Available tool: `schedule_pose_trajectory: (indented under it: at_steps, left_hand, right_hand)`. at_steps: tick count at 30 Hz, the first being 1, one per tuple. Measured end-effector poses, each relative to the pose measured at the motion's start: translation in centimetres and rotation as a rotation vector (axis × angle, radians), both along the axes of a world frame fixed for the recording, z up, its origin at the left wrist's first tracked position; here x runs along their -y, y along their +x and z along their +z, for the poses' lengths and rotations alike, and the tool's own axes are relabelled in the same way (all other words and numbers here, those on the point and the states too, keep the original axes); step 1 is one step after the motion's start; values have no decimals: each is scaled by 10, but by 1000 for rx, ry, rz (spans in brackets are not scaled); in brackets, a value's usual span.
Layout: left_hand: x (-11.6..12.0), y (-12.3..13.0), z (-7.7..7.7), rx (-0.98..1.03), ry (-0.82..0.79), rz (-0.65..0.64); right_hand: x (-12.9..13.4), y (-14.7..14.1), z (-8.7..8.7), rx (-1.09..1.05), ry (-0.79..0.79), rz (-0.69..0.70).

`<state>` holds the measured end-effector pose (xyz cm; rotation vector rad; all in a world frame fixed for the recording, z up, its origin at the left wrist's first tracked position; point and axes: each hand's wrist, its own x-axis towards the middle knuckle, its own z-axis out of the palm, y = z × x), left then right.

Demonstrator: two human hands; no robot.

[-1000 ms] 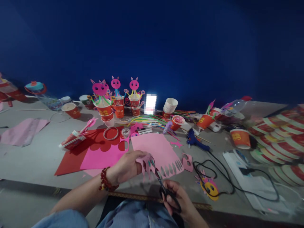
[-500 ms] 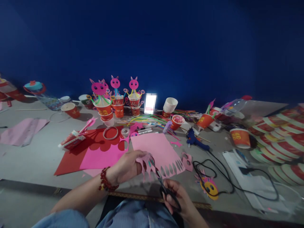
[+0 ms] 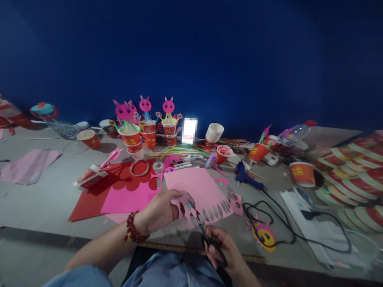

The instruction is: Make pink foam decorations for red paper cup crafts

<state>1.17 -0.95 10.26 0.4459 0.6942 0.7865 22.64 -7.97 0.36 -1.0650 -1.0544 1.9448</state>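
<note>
My left hand (image 3: 163, 207) pinches the near left corner of a light pink paper sheet (image 3: 194, 185), thumb on top. A row of leaf-shaped cut-outs runs along the sheet's near edge. My right hand (image 3: 221, 245) is closed around the black handles of a pair of scissors (image 3: 213, 244). Their blades reach up and left to the paper's edge, close to my left fingertips. Whether the blade tips are parted is hard to make out. To the left lie a bright pink sheet (image 3: 125, 199) and a red sheet (image 3: 86, 205), the pink one with round holes cut out.
Several paper cups with pink animal figures (image 3: 168, 105) stand at the back. A blue glue gun (image 3: 247, 177) lies right of the paper, its black cord looping past a yellow-and-pink face cut-out (image 3: 263, 236). Stacked cups (image 3: 353, 175) fill the far right beside a white power strip (image 3: 308, 227).
Both hands stay almost in place. The scissors' blades have shifted very slightly at the paper's edge; the things on the table have not moved.
</note>
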Motion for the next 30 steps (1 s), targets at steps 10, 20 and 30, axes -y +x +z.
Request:
schedule_pose_trajectory:
  at_steps: [10, 20, 30]
  left_hand:
    - [3, 2, -2, -7, 8, 16]
    - [6, 8, 2, 24, -3, 77]
    - [10, 12, -4, 32, 9, 146]
  right_hand:
    - [3, -1, -18, -25, 23, -27]
    - [4, -3, -22, -52, 10, -56]
    - [4, -2, -27, -169, 18, -22]
